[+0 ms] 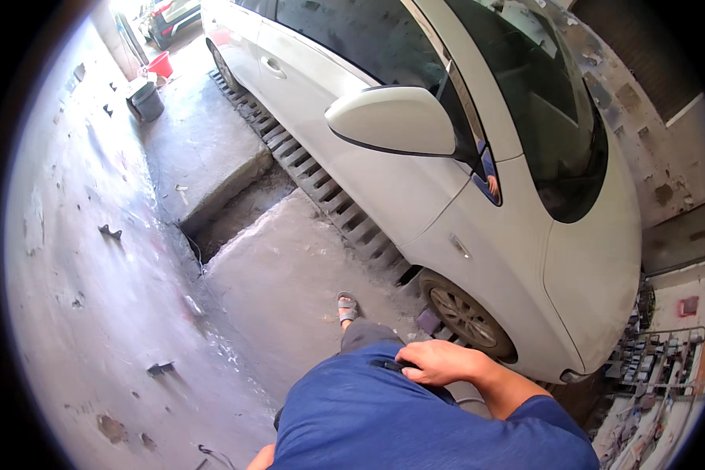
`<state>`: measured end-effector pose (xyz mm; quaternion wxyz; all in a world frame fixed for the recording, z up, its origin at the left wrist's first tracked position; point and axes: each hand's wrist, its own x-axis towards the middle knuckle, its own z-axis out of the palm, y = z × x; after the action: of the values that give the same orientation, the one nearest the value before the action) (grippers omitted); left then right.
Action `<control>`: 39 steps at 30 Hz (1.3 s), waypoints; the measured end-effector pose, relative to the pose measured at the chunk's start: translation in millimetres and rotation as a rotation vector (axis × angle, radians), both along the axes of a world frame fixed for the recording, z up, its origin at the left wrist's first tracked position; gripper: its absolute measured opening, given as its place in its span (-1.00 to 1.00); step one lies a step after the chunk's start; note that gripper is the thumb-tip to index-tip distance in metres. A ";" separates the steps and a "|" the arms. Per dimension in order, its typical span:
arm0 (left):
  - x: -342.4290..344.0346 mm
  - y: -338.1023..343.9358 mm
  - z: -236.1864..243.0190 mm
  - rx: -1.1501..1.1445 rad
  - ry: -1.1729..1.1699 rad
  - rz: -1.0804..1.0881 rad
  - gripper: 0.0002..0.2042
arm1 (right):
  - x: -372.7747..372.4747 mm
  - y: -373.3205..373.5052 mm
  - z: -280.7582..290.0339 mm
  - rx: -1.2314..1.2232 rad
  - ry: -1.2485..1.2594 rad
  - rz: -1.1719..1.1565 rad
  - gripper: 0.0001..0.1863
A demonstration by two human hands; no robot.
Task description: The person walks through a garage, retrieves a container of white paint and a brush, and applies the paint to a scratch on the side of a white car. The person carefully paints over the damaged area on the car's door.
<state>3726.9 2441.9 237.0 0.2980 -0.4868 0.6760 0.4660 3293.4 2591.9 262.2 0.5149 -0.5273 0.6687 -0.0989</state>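
Note:
My right hand is bent in against the front of my dark blue shirt, at waist height. Its fingers are curled closed by a small black piece at the shirt's hem; what they grip is mostly hidden. Only a patch of skin from my left arm shows at the lower edge, and the left hand itself is out of sight. To my right stands a white car, its side mirror folded out and its front wheel near my right hand.
A sunken trench crosses the concrete floor ahead. Slotted grating runs beneath the car's side. A scuffed wall with metal brackets rises at left. A dark bucket and red bucket stand far off; a cluttered rack is at right.

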 end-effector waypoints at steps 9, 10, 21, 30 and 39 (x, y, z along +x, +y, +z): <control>-53.6 -68.0 24.2 0.017 -0.082 0.017 -0.77 | -62.5 -75.2 -9.3 0.025 -0.112 0.094 -0.48; -58.1 -75.4 25.8 0.021 -0.086 0.015 -0.77 | -63.8 -81.0 -10.2 0.057 -0.090 0.103 -0.47; -72.2 -145.0 30.5 0.043 -0.076 -0.077 -0.77 | -58.7 -101.4 12.0 0.136 0.093 -0.016 -0.46; -50.8 -202.3 29.2 0.036 -0.028 -0.158 -0.77 | -19.2 -117.0 44.3 0.389 0.240 -0.081 -0.58; -27.8 -229.3 31.5 0.028 -0.034 -0.182 -0.77 | 17.0 -115.2 22.5 0.241 0.212 -0.129 -0.71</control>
<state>3699.1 2212.5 268.5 0.3573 -0.4270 0.7058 0.4380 3310.4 2476.7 284.7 0.4936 -0.4252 0.7586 0.0052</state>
